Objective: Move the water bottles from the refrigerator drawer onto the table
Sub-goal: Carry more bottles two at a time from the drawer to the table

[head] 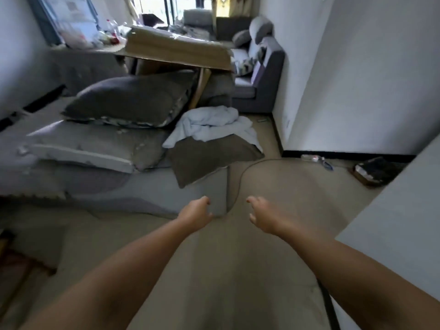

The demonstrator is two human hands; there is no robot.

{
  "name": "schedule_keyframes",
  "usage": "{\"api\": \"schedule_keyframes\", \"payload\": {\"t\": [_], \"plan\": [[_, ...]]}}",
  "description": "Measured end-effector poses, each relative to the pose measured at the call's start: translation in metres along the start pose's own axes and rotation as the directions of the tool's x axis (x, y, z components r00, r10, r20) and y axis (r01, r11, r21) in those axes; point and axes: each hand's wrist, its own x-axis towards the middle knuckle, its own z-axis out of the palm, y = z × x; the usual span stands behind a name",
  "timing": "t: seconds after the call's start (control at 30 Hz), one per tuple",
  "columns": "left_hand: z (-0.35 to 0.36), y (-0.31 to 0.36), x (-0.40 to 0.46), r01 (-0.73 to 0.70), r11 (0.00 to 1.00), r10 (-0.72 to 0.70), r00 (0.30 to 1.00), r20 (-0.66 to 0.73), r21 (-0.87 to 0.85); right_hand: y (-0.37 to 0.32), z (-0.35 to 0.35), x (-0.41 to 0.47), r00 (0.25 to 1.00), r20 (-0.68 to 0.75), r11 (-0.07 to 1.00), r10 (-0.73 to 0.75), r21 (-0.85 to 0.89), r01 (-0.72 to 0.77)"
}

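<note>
Both my arms stretch forward over the beige floor. My left hand holds nothing, its fingers loosely curled and apart. My right hand is also without load, fingers spread. A wooden table stands at the far end of the room, seen blurred. Clear bottles with red caps stand on its far left part among clutter. One plastic bottle lies on the floor by the black baseboard at right. No refrigerator or drawer is in view.
Grey cushions and a mattress cover the floor at left, with a pale blue blanket on them. A dark cable snakes across the floor. A grey sofa stands behind. White walls close the right side.
</note>
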Motion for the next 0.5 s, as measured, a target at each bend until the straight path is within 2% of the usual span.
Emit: {"api": "schedule_keyframes", "payload": {"t": [0.2,0.33,0.5], "plan": [[-0.084,-0.161,-0.055,0.227,0.971,-0.237,0.959,-0.156,-0.077,-0.186,0.029,0.046,0.966,0.045,0.964,-0.256,-0.061,0.259],[-0.117,-0.232,-0.096,0.319,0.935,-0.348,0.909,-0.230,-0.153,-0.278,0.046,0.064,0.914,0.098,0.911,-0.393,-0.095,0.402],[-0.135,-0.319,-0.161,0.473,0.827,-0.550,0.794,-0.258,-0.305,-0.389,0.073,0.084,0.801,0.195,0.788,-0.566,-0.156,0.596]]}}
